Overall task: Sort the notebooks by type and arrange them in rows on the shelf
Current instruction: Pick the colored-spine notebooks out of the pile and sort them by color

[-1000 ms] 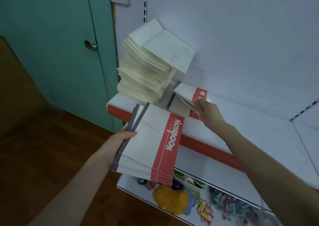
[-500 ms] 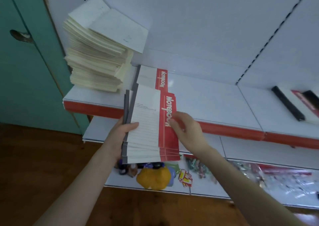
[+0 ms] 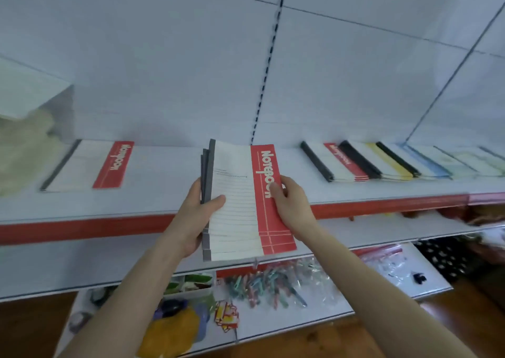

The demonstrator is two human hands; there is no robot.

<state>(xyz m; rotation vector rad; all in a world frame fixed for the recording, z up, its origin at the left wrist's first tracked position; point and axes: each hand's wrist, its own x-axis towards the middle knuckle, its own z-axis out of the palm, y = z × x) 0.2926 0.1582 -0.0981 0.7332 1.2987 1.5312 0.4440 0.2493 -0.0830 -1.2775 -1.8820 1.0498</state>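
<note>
I hold the stack (image 3: 235, 204) of red-band notebooks in front of the shelf (image 3: 169, 185), over its red front edge and, as far as I can see, clear of it.

- My left hand (image 3: 195, 218) grips the spine side with the thumb across the top cover. This hand carries the weight.
- My right hand (image 3: 293, 207) pinches the red edge with the thumb on the printed band. I judge it is placed to draw off the top copy.
- The copies are fanned with their lower edges stepped, which should make single copies easier to separate.

One matching notebook (image 3: 87, 166) lies flat on the shelf to the left. An overlapped row (image 3: 388, 163) of red, yellow and blue types lies to the right. I judge the next copy goes between them, beside its match.

Limits of view:
- My fingers under the stack are hidden.
- I cannot tell the number of copies.
- The cream pile (image 3: 24, 150) at far left is blurred and cut off.
- The row runs out of view at right.
</note>
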